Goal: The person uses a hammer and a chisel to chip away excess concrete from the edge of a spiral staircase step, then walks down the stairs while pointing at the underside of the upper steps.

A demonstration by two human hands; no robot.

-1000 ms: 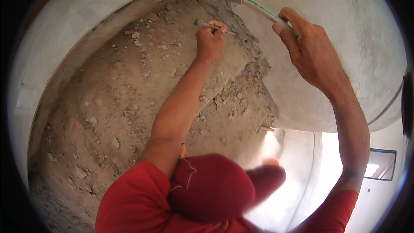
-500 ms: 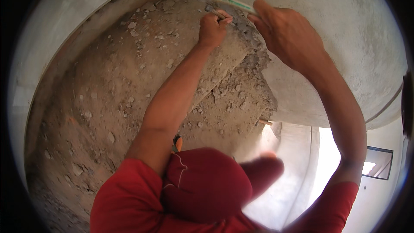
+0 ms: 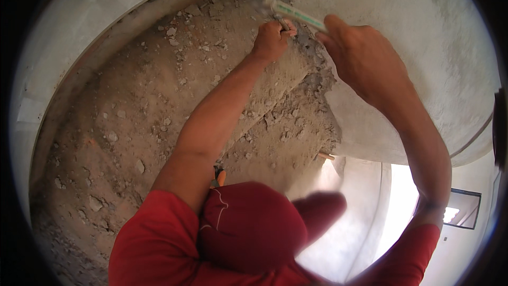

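Though blurry, hammer (image 3: pixel 299 15) in right hand (image 3: pixel 366 62)

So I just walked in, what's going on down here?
A person's left hand holds a short rod by the broken edge of a smooth grey surface. The right hand grips a hammer, its blurred head near the rod; contact is unclear. Crumbly rubble lies around.

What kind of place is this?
Probably a building site or a room under repair: a rough brown surface is littered with broken chunks, a smooth grey surface ends in a ragged edge, and the right hand grips a hammer.
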